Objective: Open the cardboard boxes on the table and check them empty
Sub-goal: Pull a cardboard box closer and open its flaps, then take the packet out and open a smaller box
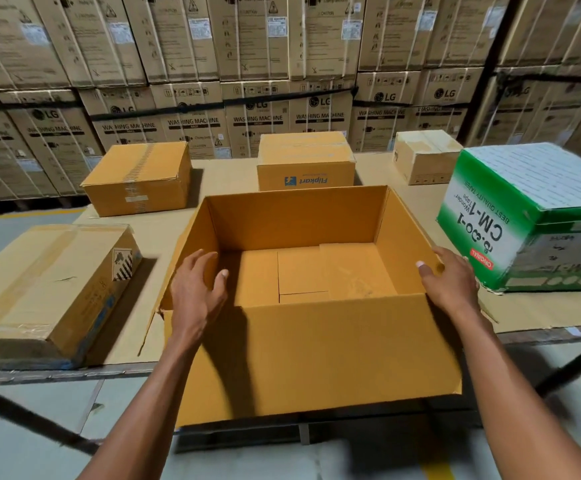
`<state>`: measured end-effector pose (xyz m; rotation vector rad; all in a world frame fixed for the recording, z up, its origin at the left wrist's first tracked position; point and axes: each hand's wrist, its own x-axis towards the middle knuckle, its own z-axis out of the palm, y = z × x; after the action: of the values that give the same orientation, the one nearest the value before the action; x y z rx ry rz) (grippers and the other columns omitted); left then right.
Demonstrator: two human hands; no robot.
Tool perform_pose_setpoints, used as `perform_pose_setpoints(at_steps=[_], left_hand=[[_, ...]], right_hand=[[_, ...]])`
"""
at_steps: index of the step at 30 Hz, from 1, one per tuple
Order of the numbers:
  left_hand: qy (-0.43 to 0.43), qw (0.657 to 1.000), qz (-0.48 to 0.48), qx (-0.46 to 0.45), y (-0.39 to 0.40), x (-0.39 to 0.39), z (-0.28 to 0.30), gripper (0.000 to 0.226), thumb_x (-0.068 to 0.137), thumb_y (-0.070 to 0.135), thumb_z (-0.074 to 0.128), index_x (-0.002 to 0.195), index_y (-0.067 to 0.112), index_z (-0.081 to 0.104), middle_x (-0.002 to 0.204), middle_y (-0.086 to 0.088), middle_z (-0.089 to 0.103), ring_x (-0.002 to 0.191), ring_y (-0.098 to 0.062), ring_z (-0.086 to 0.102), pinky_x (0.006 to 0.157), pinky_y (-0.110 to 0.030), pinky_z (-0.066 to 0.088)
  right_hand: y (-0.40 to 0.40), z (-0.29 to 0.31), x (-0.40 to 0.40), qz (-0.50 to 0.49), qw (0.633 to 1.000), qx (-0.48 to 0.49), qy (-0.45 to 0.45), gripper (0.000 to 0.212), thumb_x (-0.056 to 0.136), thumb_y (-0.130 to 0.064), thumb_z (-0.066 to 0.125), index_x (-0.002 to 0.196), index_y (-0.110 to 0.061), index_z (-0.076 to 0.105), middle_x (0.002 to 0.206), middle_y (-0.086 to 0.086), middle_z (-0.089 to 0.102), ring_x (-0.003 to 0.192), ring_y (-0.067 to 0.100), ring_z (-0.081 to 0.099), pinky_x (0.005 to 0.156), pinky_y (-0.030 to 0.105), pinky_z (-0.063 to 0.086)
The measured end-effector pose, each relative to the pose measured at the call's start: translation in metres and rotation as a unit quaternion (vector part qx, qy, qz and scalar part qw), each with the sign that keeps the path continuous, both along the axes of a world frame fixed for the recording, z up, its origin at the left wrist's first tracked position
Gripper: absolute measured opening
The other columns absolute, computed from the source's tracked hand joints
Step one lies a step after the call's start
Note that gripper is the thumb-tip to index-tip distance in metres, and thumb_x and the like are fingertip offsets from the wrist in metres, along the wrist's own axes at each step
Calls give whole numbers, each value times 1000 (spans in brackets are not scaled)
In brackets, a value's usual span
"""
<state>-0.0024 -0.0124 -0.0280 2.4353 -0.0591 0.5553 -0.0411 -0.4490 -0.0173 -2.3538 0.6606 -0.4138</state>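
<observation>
Cardboard, orange-brown and bare inside, the open box [303,271] sits at the counter [226,174] edge nearest the person, its long axis running left to right between the hands. Beside its left wall hovers the left hand [197,289], fingers spread and holding nothing; the right hand [450,282] grips the right wall's rim. Nothing shows on the box floor. Five closed boxes stand beyond and beside it; the taped box [50,285] just left of it looks closest to the left hand.
</observation>
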Motion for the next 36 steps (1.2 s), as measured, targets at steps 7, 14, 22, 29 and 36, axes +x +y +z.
perform_pose_setpoints(at_steps=[7, 14, 22, 29, 36], left_hand=[[29, 968, -193, -154, -97, -52, 9, 34, 98, 32, 62, 132, 25, 60, 135, 8, 55, 123, -8, 51, 95, -29, 46], [108, 920, -292, -238, -207, -89, 12, 30, 99, 34, 61, 128, 30, 63, 134, 13, 57, 114, 8, 53, 83, -14, 45], [159, 878, -350, -285, -367, -95, 9, 21, 99, 30, 62, 119, 36, 68, 121, 23, 67, 110, -4, 64, 93, -33, 54], [171, 866, -365, -296, -501, -95, 2, 22, 99, 27, 62, 118, 33, 69, 119, 20, 68, 109, 5, 62, 92, -25, 51], [164, 876, -316, -325, -590, -48, 0, 21, 99, 27, 62, 118, 29, 70, 121, 14, 69, 111, -2, 63, 94, -29, 53]], right_hand=[[32, 16, -72, -7, 975, 185, -121, 35, 97, -31, 63, 132, -29, 60, 136, -2, 58, 121, 18, 53, 96, 32, 43], [-11, 0, -121, -39, 936, 298, -183, 33, 97, -23, 63, 130, -24, 63, 122, -7, 66, 108, -1, 60, 91, 20, 50], [-138, -12, -147, -73, 931, 320, -161, 26, 98, -25, 62, 123, -30, 65, 116, -10, 67, 110, 5, 62, 98, 35, 52], [-261, -15, -143, -58, 944, 305, -113, 22, 97, -28, 63, 119, -30, 64, 112, -6, 68, 107, 17, 66, 95, 36, 54], [-363, 12, -86, -22, 966, 240, -95, 28, 96, -37, 62, 123, -32, 65, 112, -9, 69, 102, 13, 67, 90, 34, 55]])
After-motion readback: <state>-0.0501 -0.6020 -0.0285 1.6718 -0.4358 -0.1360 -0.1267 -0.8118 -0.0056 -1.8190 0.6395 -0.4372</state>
